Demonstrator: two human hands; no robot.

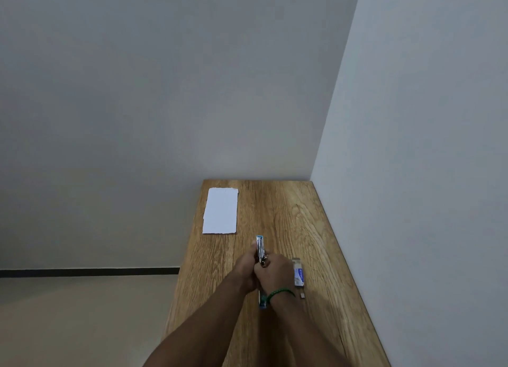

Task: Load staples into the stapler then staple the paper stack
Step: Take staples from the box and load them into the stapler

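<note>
A small blue and metal stapler (260, 247) is held above the middle of the wooden table (291, 215), its nose pointing away from me. My left hand (245, 270) wraps its left side. My right hand (275, 273), with a green bracelet on the wrist, closes on its rear part, where a metal piece shows between the fingers. The stapler's blue back end sticks out below my hands, near the right wrist. Whether staples are inside is hidden. A white paper stack (220, 211) lies flat at the far left of the table, apart from my hands.
A small staple box (298, 272) with a blue label lies just right of my right hand, and a tiny grey piece (303, 295) lies nearer to me. A wall runs along the table's right edge and another behind it. The table's left edge drops to the floor.
</note>
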